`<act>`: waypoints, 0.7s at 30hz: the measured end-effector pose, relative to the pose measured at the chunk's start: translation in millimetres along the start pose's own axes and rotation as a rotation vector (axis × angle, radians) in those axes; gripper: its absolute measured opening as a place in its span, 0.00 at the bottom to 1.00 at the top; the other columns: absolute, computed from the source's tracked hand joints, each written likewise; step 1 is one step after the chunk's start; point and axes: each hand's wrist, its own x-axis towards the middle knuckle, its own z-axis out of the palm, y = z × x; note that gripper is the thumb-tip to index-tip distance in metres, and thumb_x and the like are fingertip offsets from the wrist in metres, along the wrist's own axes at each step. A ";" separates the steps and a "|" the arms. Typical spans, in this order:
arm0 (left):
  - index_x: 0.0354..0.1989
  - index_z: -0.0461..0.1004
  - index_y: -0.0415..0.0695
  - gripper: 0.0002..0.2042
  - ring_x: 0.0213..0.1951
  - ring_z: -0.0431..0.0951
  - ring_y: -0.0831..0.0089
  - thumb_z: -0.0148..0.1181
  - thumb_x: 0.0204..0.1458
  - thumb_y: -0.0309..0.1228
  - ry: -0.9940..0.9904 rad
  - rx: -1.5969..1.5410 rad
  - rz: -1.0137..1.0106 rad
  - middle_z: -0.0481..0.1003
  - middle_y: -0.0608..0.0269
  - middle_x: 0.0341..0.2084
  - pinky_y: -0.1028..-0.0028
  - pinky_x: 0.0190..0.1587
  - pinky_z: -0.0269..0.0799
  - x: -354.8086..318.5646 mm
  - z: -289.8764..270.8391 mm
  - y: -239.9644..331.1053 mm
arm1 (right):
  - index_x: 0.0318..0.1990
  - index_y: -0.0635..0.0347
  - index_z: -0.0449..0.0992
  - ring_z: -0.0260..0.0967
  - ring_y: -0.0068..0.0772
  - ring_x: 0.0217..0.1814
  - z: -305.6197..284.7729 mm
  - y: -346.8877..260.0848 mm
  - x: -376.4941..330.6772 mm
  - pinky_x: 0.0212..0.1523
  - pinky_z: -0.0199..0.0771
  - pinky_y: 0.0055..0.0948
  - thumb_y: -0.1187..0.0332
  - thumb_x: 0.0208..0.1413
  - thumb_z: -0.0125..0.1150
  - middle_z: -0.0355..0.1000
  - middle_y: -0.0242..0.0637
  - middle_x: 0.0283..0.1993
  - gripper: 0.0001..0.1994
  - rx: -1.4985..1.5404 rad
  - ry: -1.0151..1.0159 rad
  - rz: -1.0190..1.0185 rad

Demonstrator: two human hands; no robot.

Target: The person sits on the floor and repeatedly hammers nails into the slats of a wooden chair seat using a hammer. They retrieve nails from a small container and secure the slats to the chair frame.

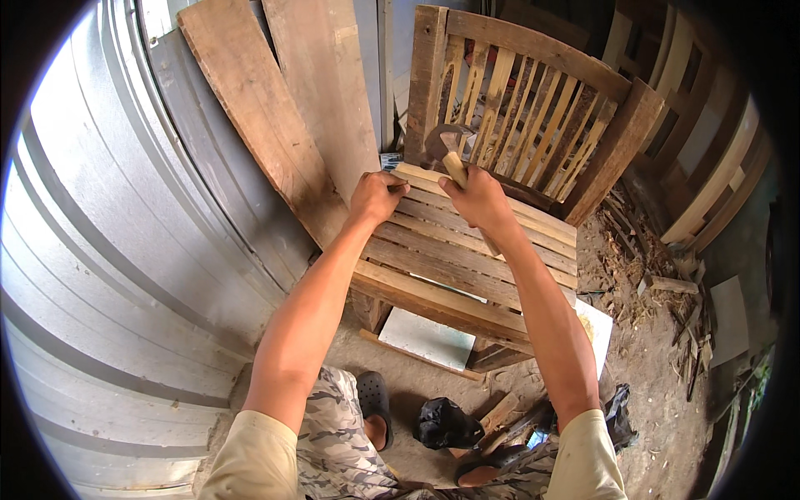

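Observation:
A wooden chair with a slatted seat (450, 242) and a slatted backrest (521, 108) stands in front of me. My right hand (482, 200) grips a claw hammer (453, 165) by its light wooden handle, with the dark metal head raised above the rear of the seat. The handle's lower end shows below my wrist. At the left end of the rear slats, my left hand (379, 198) is closed in a pinch, fingertips close to the wood. Whatever it may hold is too small to make out.
Tall wooden boards (267, 125) lean behind the chair's left side, along a corrugated metal wall (142, 275). Wood scraps (667, 285) litter the ground at right, near slatted wooden frames (708, 175). A black plastic bag (447, 423) lies between my feet.

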 end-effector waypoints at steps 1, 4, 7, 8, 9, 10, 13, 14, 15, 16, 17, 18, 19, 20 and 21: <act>0.38 0.83 0.42 0.10 0.45 0.80 0.58 0.67 0.51 0.34 0.013 0.014 0.009 0.81 0.54 0.41 0.66 0.49 0.73 -0.6 -1.1 -5.2 | 0.47 0.71 0.72 0.76 0.46 0.26 -6.2 -20.6 -3.3 0.29 0.75 0.41 0.53 0.57 0.61 0.76 0.54 0.30 0.25 0.108 -0.066 0.067; 0.37 0.83 0.42 0.10 0.44 0.80 0.58 0.66 0.51 0.34 0.014 0.009 0.000 0.81 0.54 0.40 0.66 0.49 0.73 -0.5 0.3 -5.1 | 0.50 0.73 0.70 0.73 0.39 0.18 -0.2 -34.0 -7.0 0.21 0.72 0.37 0.56 0.59 0.58 0.75 0.52 0.27 0.24 0.184 -0.108 0.070; 0.37 0.83 0.43 0.10 0.44 0.80 0.58 0.66 0.52 0.36 0.001 0.023 -0.018 0.81 0.55 0.39 0.66 0.49 0.73 -0.5 0.1 -2.8 | 0.52 0.74 0.68 0.76 0.46 0.24 3.8 -38.6 -6.8 0.26 0.75 0.40 0.60 0.58 0.55 0.76 0.56 0.30 0.23 0.113 -0.164 0.075; 0.37 0.83 0.44 0.10 0.44 0.80 0.58 0.66 0.52 0.36 -0.003 0.034 -0.023 0.81 0.55 0.39 0.66 0.49 0.73 -1.1 -0.2 -2.7 | 0.52 0.75 0.68 0.78 0.50 0.28 3.6 -41.4 -6.8 0.31 0.77 0.43 0.62 0.58 0.54 0.76 0.59 0.31 0.23 0.085 -0.198 0.093; 0.37 0.83 0.44 0.10 0.44 0.80 0.57 0.65 0.52 0.36 0.002 0.036 -0.016 0.81 0.55 0.39 0.65 0.49 0.73 -1.7 0.4 -2.2 | 0.52 0.74 0.68 0.78 0.52 0.31 4.8 -39.6 -4.0 0.34 0.77 0.44 0.62 0.58 0.54 0.76 0.60 0.33 0.23 0.040 -0.155 0.049; 0.37 0.84 0.44 0.10 0.44 0.80 0.57 0.65 0.52 0.36 0.010 0.037 -0.009 0.81 0.55 0.39 0.65 0.49 0.74 -1.9 2.1 -3.4 | 0.53 0.74 0.68 0.78 0.55 0.34 4.1 -39.4 -0.8 0.37 0.77 0.46 0.61 0.58 0.54 0.76 0.61 0.34 0.23 -0.006 -0.113 0.003; 0.37 0.84 0.53 0.09 0.44 0.77 0.57 0.65 0.52 0.40 0.021 0.042 0.009 0.81 0.59 0.39 0.62 0.49 0.74 -0.3 4.5 -11.6 | 0.51 0.73 0.69 0.75 0.60 0.43 4.5 -43.9 -4.3 0.46 0.74 0.50 0.61 0.58 0.55 0.76 0.63 0.37 0.22 -0.060 -0.015 -0.067; 0.37 0.85 0.58 0.08 0.45 0.76 0.57 0.65 0.51 0.42 0.024 0.046 0.013 0.81 0.60 0.38 0.61 0.49 0.74 0.9 4.4 -16.5 | 0.51 0.72 0.70 0.74 0.62 0.46 5.1 -48.0 -6.8 0.48 0.73 0.51 0.60 0.58 0.56 0.76 0.63 0.38 0.21 -0.061 0.011 -0.081; 0.37 0.85 0.58 0.08 0.45 0.76 0.57 0.65 0.51 0.42 0.016 0.058 -0.014 0.81 0.60 0.39 0.61 0.49 0.74 2.6 4.0 -21.3 | 0.50 0.72 0.70 0.74 0.63 0.45 10.5 -47.0 -4.3 0.48 0.73 0.51 0.60 0.58 0.55 0.76 0.63 0.38 0.21 -0.094 -0.038 -0.056; 0.37 0.85 0.59 0.08 0.45 0.76 0.58 0.65 0.51 0.42 0.001 0.061 -0.035 0.81 0.60 0.39 0.61 0.49 0.74 3.9 6.9 -17.9 | 0.49 0.71 0.70 0.74 0.63 0.45 12.1 -42.9 -2.7 0.48 0.74 0.51 0.60 0.58 0.55 0.76 0.63 0.38 0.20 -0.135 -0.082 -0.022; 0.37 0.85 0.59 0.09 0.45 0.76 0.58 0.65 0.51 0.42 -0.015 0.064 -0.056 0.81 0.60 0.39 0.61 0.49 0.74 3.9 10.0 -14.6 | 0.48 0.70 0.70 0.74 0.64 0.44 12.2 -38.3 -0.9 0.47 0.74 0.51 0.60 0.59 0.55 0.76 0.63 0.37 0.19 -0.176 -0.126 0.013; 0.38 0.85 0.59 0.09 0.45 0.76 0.58 0.65 0.51 0.43 -0.010 0.050 -0.047 0.81 0.60 0.39 0.61 0.49 0.74 2.4 13.5 -11.4 | 0.48 0.70 0.70 0.74 0.64 0.44 9.1 -32.4 1.6 0.48 0.74 0.51 0.60 0.59 0.55 0.76 0.63 0.37 0.19 -0.160 -0.089 0.003; 0.38 0.85 0.59 0.09 0.45 0.76 0.58 0.65 0.51 0.43 0.003 0.051 -0.042 0.81 0.60 0.39 0.61 0.49 0.74 2.0 11.8 -14.9 | 0.47 0.70 0.70 0.74 0.64 0.44 4.0 -38.6 3.6 0.48 0.74 0.51 0.60 0.59 0.55 0.76 0.63 0.37 0.19 -0.131 -0.053 -0.019; 0.38 0.85 0.59 0.09 0.44 0.77 0.58 0.65 0.51 0.43 0.016 0.051 -0.036 0.81 0.59 0.39 0.61 0.49 0.74 1.6 10.0 -18.3 | 0.47 0.70 0.70 0.74 0.65 0.44 0.5 -44.5 3.9 0.48 0.74 0.51 0.60 0.59 0.54 0.76 0.63 0.37 0.19 -0.102 -0.017 -0.040; 0.38 0.85 0.60 0.09 0.44 0.77 0.59 0.65 0.51 0.43 0.026 0.062 -0.038 0.81 0.59 0.39 0.61 0.49 0.75 2.1 7.9 -21.8 | 0.47 0.70 0.70 0.74 0.65 0.44 1.8 -50.4 2.7 0.48 0.74 0.51 0.60 0.59 0.54 0.76 0.63 0.37 0.19 -0.087 0.033 -0.045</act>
